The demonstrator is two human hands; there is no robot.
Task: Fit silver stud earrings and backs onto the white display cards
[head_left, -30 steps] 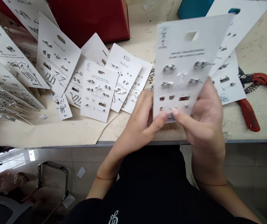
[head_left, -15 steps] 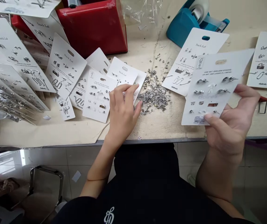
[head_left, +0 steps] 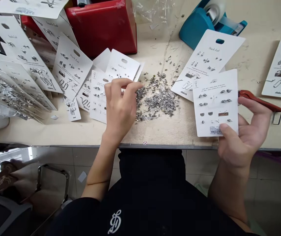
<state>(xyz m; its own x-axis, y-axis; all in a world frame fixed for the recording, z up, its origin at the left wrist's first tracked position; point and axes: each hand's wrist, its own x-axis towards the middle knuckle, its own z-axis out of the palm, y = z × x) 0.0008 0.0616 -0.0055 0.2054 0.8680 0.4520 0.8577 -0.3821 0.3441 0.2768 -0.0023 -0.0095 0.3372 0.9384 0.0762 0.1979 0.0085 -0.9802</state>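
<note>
Tiled floor (head_left: 204,167) and a metal chair frame (head_left: 54,183) sit below the front edge of a canvas-covered workbench (head_left: 170,134), where a person in a black top (head_left: 150,190) reaches forward with both hands. The right hand (head_left: 247,134) grips an earring card (head_left: 215,103) just above the bench, thumb on its lower edge and fingers behind it. The left hand (head_left: 119,109) is curled, its fingertips (head_left: 136,88) drawn together at the left edge of a heap of loose silver earrings (head_left: 158,100); whether they pinch a piece cannot be told. A partly covered earring card (head_left: 98,98) lies directly under that hand. Just past the right hand are red-handled pliers (head_left: 259,101), partly hidden by the held card. Farther left, more printed earring cards (head_left: 71,67) lean in an overlapping fan. At the far edge of the bench stand a red box (head_left: 101,29) and a teal tape dispenser (head_left: 199,29).
</note>
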